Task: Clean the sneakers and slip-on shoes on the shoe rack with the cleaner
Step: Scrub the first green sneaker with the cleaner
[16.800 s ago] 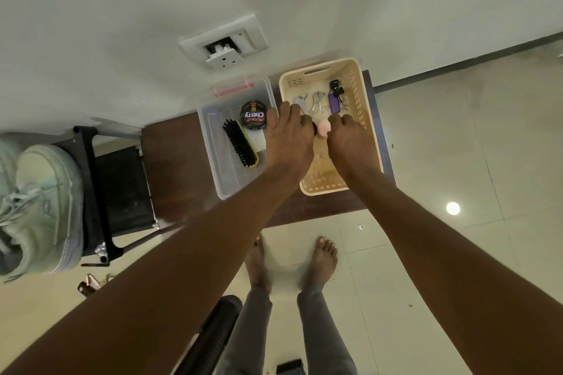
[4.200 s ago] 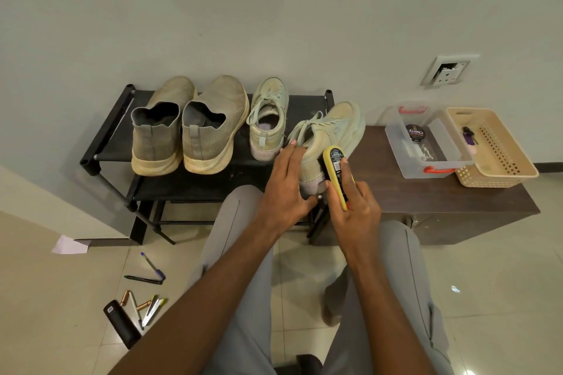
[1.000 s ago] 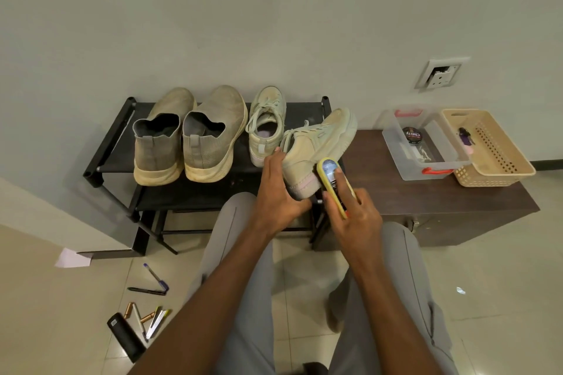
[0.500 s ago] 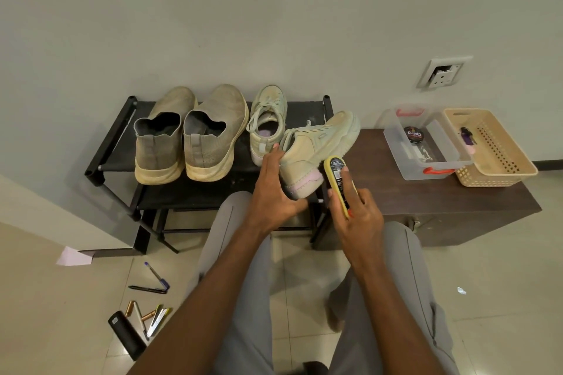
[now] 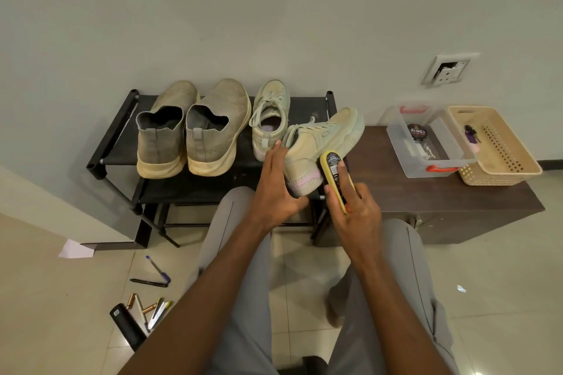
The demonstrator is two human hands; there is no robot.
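At the right end of the black shoe rack (image 5: pixel 122 119), the pale green sneaker (image 5: pixel 320 143) sits tilted, its heel lifted off the shelf and its toe pointing away over the edge of the dark wooden bench (image 5: pixel 441 192). Half a second ago the yellow cleaner (image 5: pixel 335 176) stood a touch off the heel; now its black-labelled head presses against the sneaker's rear side, just above the pink heel patch. A second back the shoe also lay flatter — it has since been tipped up and turned slightly. That suggests the scrubbing of this first sneaker is under way, with its mate (image 5: pixel 269 119) and the two grey slip-on shoes (image 5: pixel 189 134), further left on the rack, not yet handled.

The left hand (image 5: pixel 275 189) cups the sneaker's heel from the rack side, fingers fairly straight along the collar, thumb curled under the sole — steadying it. The right hand (image 5: pixel 355 210) grips the cleaner, forefinger laid along its back. The cleaner therefore lies between the right hand and the sneaker, touching both.
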